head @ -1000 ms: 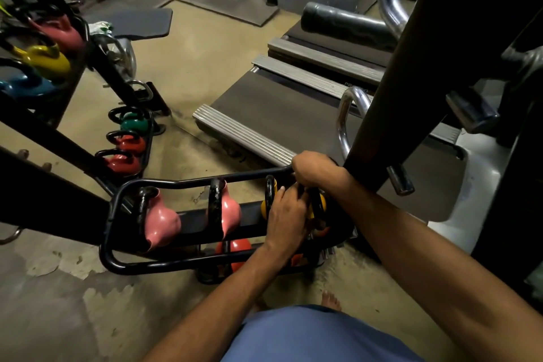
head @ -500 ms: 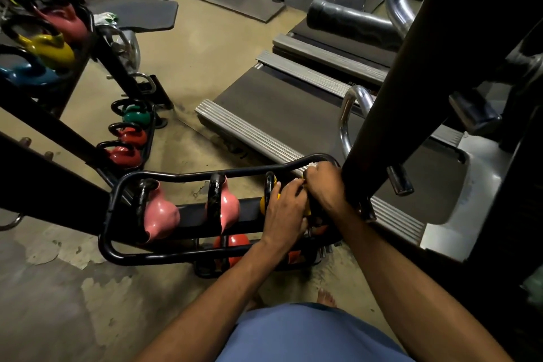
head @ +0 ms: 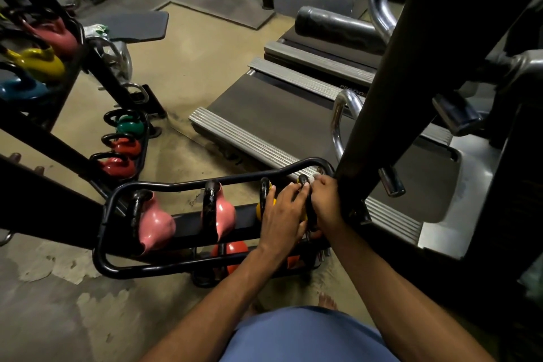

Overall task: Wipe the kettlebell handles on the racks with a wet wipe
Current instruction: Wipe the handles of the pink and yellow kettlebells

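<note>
A black tubular rack [head: 205, 182] below me holds two pink kettlebells [head: 154, 225] [head: 224, 214] and two yellow ones at its right end. My right hand [head: 326, 203] is closed on a white wet wipe [head: 316, 176] pressed against the black handle [head: 302, 179] of the rightmost yellow kettlebell. My left hand [head: 283, 210] lies over the yellow kettlebells [head: 260, 209], its fingers on that same handle beside the right hand. A red kettlebell [head: 232, 250] sits on the shelf beneath.
A thick black upright post [head: 382, 97] stands right beside my right hand. Treadmill decks [head: 279, 114] lie beyond the rack. To the left, a second rack carries pink, yellow, blue, green [head: 129, 126] and red [head: 117, 166] kettlebells. My bare foot [head: 327, 301] shows below.
My right hand has slid along the handle toward the rack's far rail, and the white wipe now shows at its fingertips. My left hand has stayed on the yellow kettlebells.
</note>
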`<state>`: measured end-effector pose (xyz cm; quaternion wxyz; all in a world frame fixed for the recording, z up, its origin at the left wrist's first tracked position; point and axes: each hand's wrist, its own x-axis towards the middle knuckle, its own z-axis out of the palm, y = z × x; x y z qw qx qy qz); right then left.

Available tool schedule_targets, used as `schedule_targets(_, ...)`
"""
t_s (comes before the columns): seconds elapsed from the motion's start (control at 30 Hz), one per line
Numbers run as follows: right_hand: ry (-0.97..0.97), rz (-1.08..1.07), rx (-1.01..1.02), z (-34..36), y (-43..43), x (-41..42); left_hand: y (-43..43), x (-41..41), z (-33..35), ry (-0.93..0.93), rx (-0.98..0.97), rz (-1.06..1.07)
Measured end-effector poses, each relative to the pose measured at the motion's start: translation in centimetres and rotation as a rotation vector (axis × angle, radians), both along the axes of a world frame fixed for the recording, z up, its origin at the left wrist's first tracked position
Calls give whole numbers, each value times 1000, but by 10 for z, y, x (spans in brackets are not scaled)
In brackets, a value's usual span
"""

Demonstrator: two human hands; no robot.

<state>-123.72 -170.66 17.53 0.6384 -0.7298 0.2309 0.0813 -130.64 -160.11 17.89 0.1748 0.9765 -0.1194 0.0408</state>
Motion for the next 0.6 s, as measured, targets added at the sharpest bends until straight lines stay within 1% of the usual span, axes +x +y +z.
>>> schedule_targets(0.1,-123,117,-175,7,-2,2,0,-1,0,19,0,5)
schedule_targets(0.17,-177,236,-320,11,-4,11,-1,-3,-1,26,-12,12)
schedule_targets(0.27,-184,426,-563,23,-3,27,-2,-8,-8,-3,-28,22)
schedule_targets(0.4,-165,805,-946,44,2,49,-4,-10,-15,-38,-18,24)
schedule_targets(0.47,-145,978,-1042,47,5,53,-5,-11,-17,-53,-32,19)
schedule_targets(0.53,-152,1013,-1078,47,5,50,-5,-12,-19,-78,-64,31)
schedule_targets(0.6,-244,963,-1111,42,0,43,-5,-12,-19,-77,-85,49)
